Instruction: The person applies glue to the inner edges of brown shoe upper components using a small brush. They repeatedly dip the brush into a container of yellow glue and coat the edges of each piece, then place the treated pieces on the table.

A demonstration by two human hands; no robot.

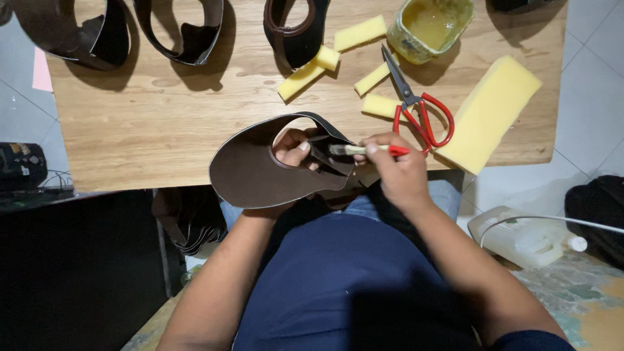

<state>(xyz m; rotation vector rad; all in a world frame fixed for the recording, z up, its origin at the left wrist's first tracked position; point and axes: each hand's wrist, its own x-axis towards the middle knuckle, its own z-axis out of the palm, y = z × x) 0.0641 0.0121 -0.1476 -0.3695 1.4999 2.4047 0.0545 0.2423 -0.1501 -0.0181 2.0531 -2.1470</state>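
1. Head view, my grips: my left hand (pixel 291 148) comes up from beneath the dark brown leather shoe upper (pixel 260 172), its fingers showing through the cut-out opening and clenched on the inner edge. My right hand (pixel 398 170) is pinched closed around a small brush (pixel 364 149) with a red handle, bristle end touching the leather flap just left of my fingertips.

2. Where the piece sits: the upper hangs over my lap, at the near edge of the wooden table (pixel 162 123), carried only by my left grip.

3. What could go wrong, as I judge it: the leather is floppy, so if my left grip slackens the flap may fold onto itself. A heavy brush stroke could run past the edge onto my left fingers just beside the bristles, or drip onto my clothes below.

4. Around the right grip: red-handled scissors (pixel 416 107) lie just beyond it, blades pointing away; a lift of my wrist could catch the handles. A large yellow foam block (pixel 487 114) lies to its right, smaller foam strips (pixel 361 32) farther out, and an open pot of yellowish glue (pixel 429 26) beyond the scissors.

5. Beyond the left grip: other dark leather uppers (pixel 185 32) lie at the far edge, well apart.

6. Off the table, right of my right arm, a plastic jug (pixel 520 237) lies on the floor.
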